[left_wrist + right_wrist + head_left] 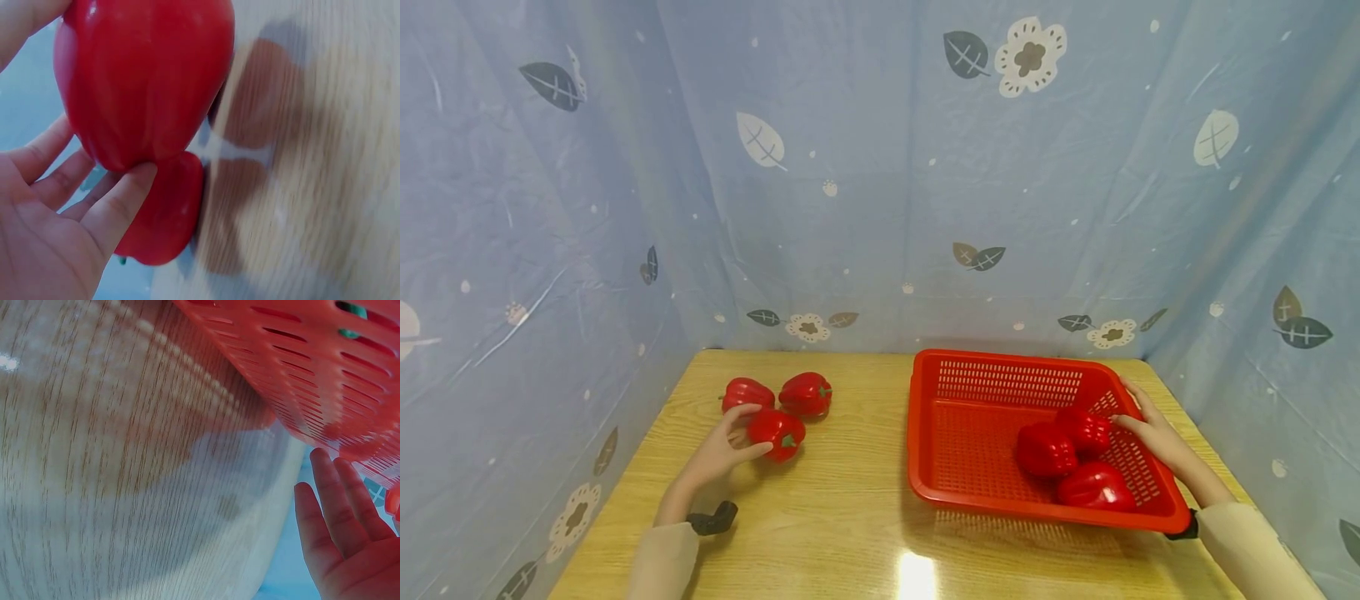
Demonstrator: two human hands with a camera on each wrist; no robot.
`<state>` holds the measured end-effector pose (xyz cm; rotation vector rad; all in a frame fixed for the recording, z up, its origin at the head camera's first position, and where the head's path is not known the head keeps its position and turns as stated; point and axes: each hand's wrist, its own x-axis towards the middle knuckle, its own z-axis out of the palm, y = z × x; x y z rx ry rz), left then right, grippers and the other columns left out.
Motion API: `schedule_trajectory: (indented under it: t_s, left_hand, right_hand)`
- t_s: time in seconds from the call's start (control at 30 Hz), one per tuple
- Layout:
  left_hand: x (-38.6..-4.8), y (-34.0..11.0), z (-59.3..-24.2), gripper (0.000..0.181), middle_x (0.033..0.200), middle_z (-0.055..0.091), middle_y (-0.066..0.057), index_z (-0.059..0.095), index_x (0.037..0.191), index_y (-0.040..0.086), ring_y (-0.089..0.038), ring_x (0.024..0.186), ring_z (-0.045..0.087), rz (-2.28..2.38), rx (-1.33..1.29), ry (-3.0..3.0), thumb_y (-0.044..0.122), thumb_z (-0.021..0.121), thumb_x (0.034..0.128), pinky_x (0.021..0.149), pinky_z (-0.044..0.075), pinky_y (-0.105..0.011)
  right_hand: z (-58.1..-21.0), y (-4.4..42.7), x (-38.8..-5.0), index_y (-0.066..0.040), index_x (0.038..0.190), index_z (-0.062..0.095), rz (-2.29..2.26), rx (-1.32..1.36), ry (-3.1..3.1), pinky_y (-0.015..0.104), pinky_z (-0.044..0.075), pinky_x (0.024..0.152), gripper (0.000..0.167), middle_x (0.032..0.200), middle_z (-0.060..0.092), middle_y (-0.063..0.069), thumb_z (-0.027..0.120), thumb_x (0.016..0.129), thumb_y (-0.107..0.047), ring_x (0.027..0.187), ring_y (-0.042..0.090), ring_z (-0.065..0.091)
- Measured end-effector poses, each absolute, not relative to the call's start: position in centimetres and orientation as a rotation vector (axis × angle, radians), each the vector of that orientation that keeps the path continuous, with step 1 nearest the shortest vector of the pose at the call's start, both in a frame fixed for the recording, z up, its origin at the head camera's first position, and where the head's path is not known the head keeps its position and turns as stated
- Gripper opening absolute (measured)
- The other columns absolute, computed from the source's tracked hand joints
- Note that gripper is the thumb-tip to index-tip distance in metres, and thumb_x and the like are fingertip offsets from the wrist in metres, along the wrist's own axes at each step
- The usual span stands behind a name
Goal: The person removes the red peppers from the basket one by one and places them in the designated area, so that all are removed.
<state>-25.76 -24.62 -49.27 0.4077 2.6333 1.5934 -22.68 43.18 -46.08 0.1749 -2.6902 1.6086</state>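
Note:
At the left of the table, my left hand (721, 450) holds a red bell pepper (775, 431) between thumb and fingers. Two more red bell peppers lie just behind it, one on the left (747, 393) and another on the right (806, 393). In the left wrist view the thumb presses the lower end of the held pepper (147, 81). My right hand (1157, 432) grips the right side of a red plastic basket (970, 492), its thumb over the rim. The right wrist view shows its other fingers stretched along the outside wall. Three red peppers (1047, 450) lie in the basket's right part.
The wooden table (850, 517) carries the peppers and basket. A blue curtain (865, 208) with leaf and flower prints closes off the back and both sides. Dark straps (713, 518) sit at the wrists.

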Motion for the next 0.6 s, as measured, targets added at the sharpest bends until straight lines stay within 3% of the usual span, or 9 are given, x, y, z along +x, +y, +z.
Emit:
schedule_trajectory:
  t_s: [0.6]
  left_hand:
    - [-24.9,-27.0,-49.7,0.072,0.132,0.044,-0.02,0.039,0.133,0.007,-0.038,0.122,0.042,1.581,0.292,2.723,0.029,0.077,0.0756,0.1,0.036,-0.054]
  right_hand:
    - [-46.2,43.2,-22.8,-0.003,0.146,-0.008,1.595,0.132,-2.72,0.033,0.056,0.06,0.07,0.129,0.026,0.043,0.042,0.097,-0.01,0.073,0.01,0.064]
